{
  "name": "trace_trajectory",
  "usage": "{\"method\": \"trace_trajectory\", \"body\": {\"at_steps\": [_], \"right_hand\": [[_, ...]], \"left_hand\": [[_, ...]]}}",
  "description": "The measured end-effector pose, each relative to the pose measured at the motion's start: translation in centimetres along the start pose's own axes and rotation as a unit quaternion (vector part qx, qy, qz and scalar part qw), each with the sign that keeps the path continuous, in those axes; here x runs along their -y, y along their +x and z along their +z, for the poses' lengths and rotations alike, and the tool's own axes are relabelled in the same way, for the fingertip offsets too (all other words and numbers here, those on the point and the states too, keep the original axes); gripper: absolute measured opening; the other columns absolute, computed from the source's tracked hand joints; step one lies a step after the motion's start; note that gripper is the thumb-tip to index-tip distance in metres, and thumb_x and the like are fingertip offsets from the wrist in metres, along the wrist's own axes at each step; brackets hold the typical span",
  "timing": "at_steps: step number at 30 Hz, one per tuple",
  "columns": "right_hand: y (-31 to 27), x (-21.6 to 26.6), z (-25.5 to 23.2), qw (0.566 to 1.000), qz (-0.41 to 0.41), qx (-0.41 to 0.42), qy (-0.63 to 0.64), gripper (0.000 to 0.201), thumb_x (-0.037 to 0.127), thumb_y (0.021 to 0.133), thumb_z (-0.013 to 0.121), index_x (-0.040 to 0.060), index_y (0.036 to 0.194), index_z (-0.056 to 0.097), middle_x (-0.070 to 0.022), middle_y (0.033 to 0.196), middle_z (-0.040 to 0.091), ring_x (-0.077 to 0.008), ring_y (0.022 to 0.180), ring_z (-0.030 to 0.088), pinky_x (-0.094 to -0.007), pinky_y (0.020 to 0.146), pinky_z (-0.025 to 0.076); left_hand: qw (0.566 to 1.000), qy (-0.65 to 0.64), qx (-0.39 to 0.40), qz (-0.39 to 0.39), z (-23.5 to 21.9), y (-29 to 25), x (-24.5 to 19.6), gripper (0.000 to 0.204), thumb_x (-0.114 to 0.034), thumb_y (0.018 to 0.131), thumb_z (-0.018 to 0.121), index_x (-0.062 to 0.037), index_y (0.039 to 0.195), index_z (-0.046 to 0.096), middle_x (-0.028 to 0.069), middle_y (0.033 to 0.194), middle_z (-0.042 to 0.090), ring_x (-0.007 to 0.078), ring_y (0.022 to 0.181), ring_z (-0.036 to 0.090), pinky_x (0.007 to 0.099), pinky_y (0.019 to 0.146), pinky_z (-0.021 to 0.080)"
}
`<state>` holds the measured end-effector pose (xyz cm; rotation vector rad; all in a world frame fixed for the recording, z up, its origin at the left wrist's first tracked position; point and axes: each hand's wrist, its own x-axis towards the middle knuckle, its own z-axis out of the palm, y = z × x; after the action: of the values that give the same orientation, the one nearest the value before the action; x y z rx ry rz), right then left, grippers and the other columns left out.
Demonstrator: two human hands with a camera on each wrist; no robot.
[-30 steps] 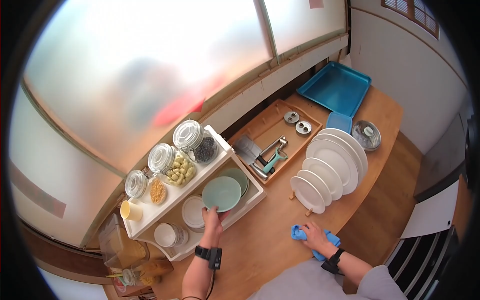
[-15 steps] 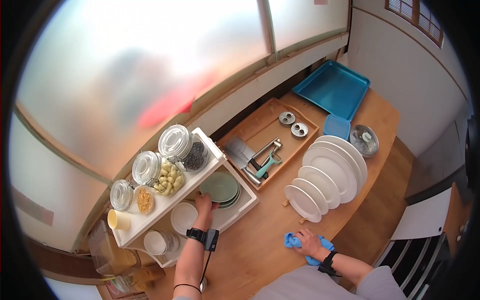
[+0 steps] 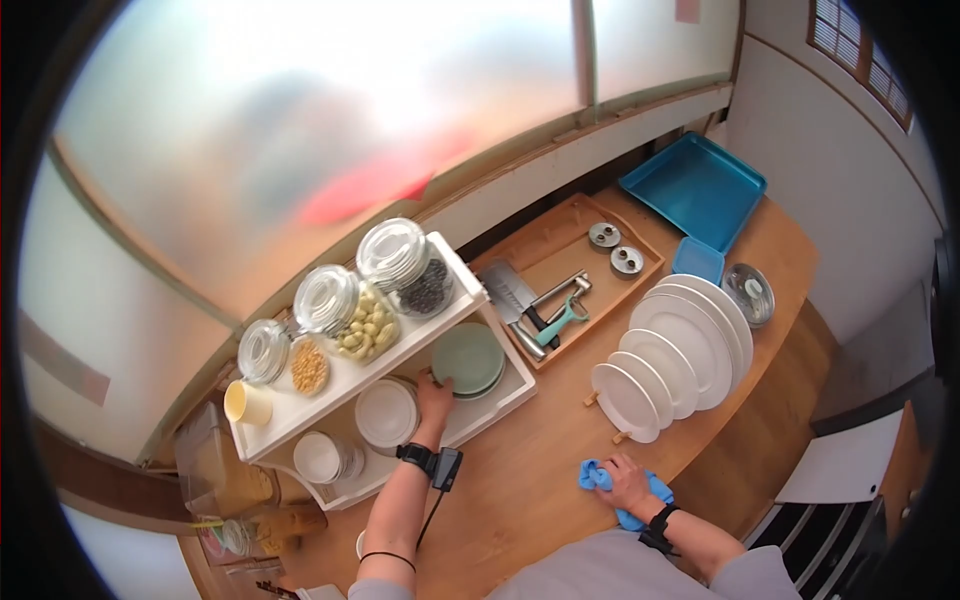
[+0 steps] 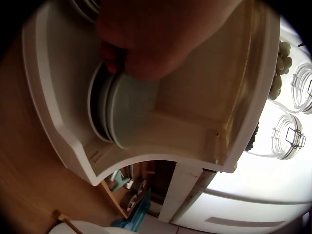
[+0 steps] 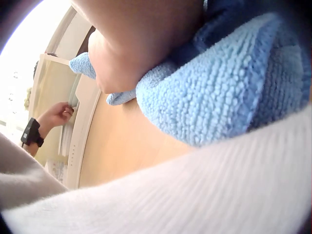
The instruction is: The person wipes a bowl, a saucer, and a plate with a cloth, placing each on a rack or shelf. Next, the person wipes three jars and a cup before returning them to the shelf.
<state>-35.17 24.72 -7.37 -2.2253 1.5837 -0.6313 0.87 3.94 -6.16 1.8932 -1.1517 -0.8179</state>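
Observation:
My left hand (image 3: 434, 402) is inside the lower level of a white two-tier rack (image 3: 515, 392). Its fingers pinch the left rim of a pale green plate (image 3: 467, 357), which lies on top of a stack of similar green plates. In the left wrist view the hand (image 4: 146, 44) covers part of the top plate (image 4: 129, 109) at its rim. A stack of white plates (image 3: 385, 412) stands just left of that hand. Over on the wooden table, my right hand (image 3: 627, 484) grips a crumpled blue cloth (image 3: 594, 474); its towelling (image 5: 204, 87) fills much of the right wrist view.
Jars of dark berries (image 3: 428, 290), pale green nuts (image 3: 368, 328) and yellow kernels (image 3: 310, 368) stand on the rack's top with a yellow cup (image 3: 248, 403). White plates (image 3: 690, 340) fill a stand to the right. Behind are a wooden utensil tray (image 3: 535, 355) and a blue tray (image 3: 697, 185).
My left hand has lowered the green plate from in front of the rack onto the green stack inside. The right hand stays on the cloth. The head view has shifted slightly.

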Motion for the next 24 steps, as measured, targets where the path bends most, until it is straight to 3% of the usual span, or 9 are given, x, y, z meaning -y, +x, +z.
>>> {"method": "trace_trajectory", "body": {"at_steps": [3,5,7,9,11,13,18,20,24], "right_hand": [[-0.4,0.7,0.2,1.0,0.015,0.014,-0.007,0.034,0.023,0.064,0.074,0.0106,0.092,0.061,-0.0085,0.092,0.057,-0.0295,0.088,0.057,-0.039,0.075,0.049],[-0.5,0.8,0.6,0.999,0.028,-0.016,0.001,0.035,0.017,0.062,0.072,0.0097,0.094,0.059,-0.0106,0.094,0.056,-0.0319,0.09,0.056,-0.0411,0.076,0.049],[-1.0,1.0,0.9,0.999,0.031,-0.003,-0.007,0.039,0.017,0.062,0.072,0.0087,0.097,0.058,-0.0111,0.098,0.055,-0.0321,0.094,0.054,-0.0414,0.08,0.046],[-1.4,1.4,1.4,0.999,0.035,0.01,-0.016,0.043,0.017,0.062,0.072,0.0077,0.101,0.056,-0.0115,0.101,0.054,-0.0323,0.097,0.052,-0.0418,0.084,0.044],[-1.9,2.0,1.6,0.998,0.048,-0.023,-0.035,0.057,0.016,0.061,0.073,0.0055,0.113,0.05,-0.0157,0.11,0.05,-0.0357,0.102,0.048,-0.0443,0.089,0.04],[-2.3,3.3,1.0,0.998,0.026,-0.02,-0.054,0.063,0.016,0.06,0.073,0.0043,0.116,0.047,-0.0171,0.112,0.048,-0.0367,0.103,0.047,-0.0453,0.09,0.039],[-3.3,5.3,0.7,0.992,-0.02,0.041,-0.118,0.071,0.017,0.059,0.073,0.0007,0.121,0.043,-0.0189,0.117,0.046,-0.0374,0.107,0.044,-0.047,0.093,0.035],[-3.4,5.3,0.9,0.989,-0.02,0.071,-0.127,0.074,0.014,0.059,0.074,0.0015,0.124,0.04,-0.0183,0.119,0.045,-0.037,0.111,0.043,-0.0448,0.096,0.034],[-3.4,5.7,1.2,0.986,-0.023,0.078,-0.143,0.073,0.014,0.06,0.074,0.0022,0.124,0.04,-0.018,0.119,0.045,-0.0366,0.112,0.043,-0.0452,0.096,0.035]], "left_hand": [[0.999,-0.03,-0.036,0.026,0.4,-2.6,4.1,0.045,-0.021,0.084,0.064,-0.001,0.12,0.048,0.0079,0.075,0.057,0.0179,0.064,0.058,0.031,0.058,0.046],[0.992,-0.118,-0.032,0.019,-0.7,-7.9,4.1,0.043,-0.023,0.084,0.066,-0.0012,0.118,0.052,0.0052,0.075,0.056,0.015,0.07,0.055,0.0288,0.064,0.044],[0.986,-0.07,-0.05,0.144,-2.7,-14.7,3.4,0.036,-0.023,0.085,0.066,-0.0005,0.112,0.057,0.0044,0.077,0.057,0.0135,0.068,0.052,0.0276,0.062,0.044],[0.99,-0.143,0.019,-0.009,-5.4,-21.7,4.5,0.029,-0.023,0.086,0.065,-0.0001,0.104,0.061,0.0041,0.078,0.059,0.0114,0.067,0.053,0.0252,0.06,0.044],[0.99,-0.129,-0.048,0.017,-7.2,-27.3,8.1,0.024,-0.021,0.087,0.065,-0.0004,0.1,0.062,0.0034,0.079,0.06,0.0073,0.066,0.053,0.0224,0.057,0.043],[0.979,-0.169,-0.103,-0.05,-10.5,-31.7,8.4,0.019,-0.018,0.088,0.063,-0.0006,0.097,0.063,0.0034,0.077,0.061,0.0057,0.066,0.054,0.0208,0.056,0.043],[0.955,-0.073,-0.259,-0.123,-18.9,-34.6,7.4,0.018,-0.017,0.088,0.063,-0.0006,0.094,0.062,0.0058,0.078,0.06,0.0097,0.068,0.055,0.0231,0.059,0.044],[0.912,0.029,-0.4,-0.084,-21.0,-33.9,9.2,0.019,-0.018,0.086,0.065,-0.0008,0.093,0.062,0.0079,0.081,0.058,0.0157,0.07,0.056,0.0283,0.062,0.046],[0.903,0.06,-0.416,-0.09,-23.4,-32.7,12.3,0.03,-0.027,0.082,0.069,-0.0005,0.093,0.061,0.0117,0.088,0.057,0.0217,0.076,0.057,0.0329,0.066,0.046]]}}
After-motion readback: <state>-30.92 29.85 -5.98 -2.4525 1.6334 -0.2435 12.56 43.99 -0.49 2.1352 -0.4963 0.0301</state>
